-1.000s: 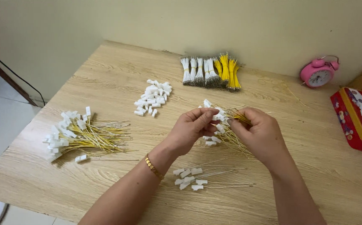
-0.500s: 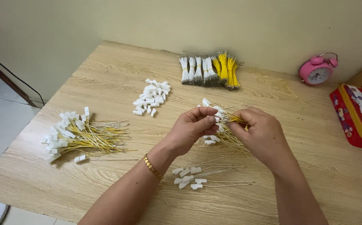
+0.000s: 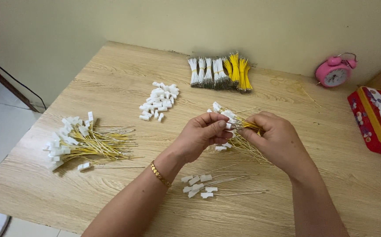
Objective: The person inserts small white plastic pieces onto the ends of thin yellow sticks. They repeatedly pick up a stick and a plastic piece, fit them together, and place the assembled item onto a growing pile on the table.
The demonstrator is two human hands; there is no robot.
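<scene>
1. You're working at table [image 3: 111, 70] centre: both hands are meeting over a loose bunch of yellow wires [image 3: 247, 142] with white connectors [image 3: 225, 115] on their ends, which is lying on the wood and running from under your fingers toward 5 o'clock.
2. Left hand [image 3: 201, 136] is curling in, thumb and fingers pinching a small white connector piece at the bunch's near end. Grasping, not clenched flat.
3. Right hand [image 3: 276, 142] is closing on the yellow wire ends, fingertips pressed against the left hand's. Exactly how many wires it's gripping I cannot tell, the fingers are covering that.
4. Handling, my read: wires are looking thin, light and springy, easy to kink or tangle, so you're better off holding close to the tip. Connectors are looking like small hard plastic, likely slippery; pinch across the flat sides.
5. Around you:
   - finished pile [image 3: 83, 142] of wired connectors sitting at 9 o'clock, well apart
   - loose connector heap [image 3: 159, 100] at 11 o'clock
   - bundled white and yellow wire stock [image 3: 219, 72] at 12 o'clock by the wall
   - a few white-wire pieces [image 3: 208, 185] lying at 6 o'clock, just below your hands
   - pink alarm clock [image 3: 334, 72] at 2 o'clock, red tin [image 3: 377, 118] at 3 o'clock
</scene>
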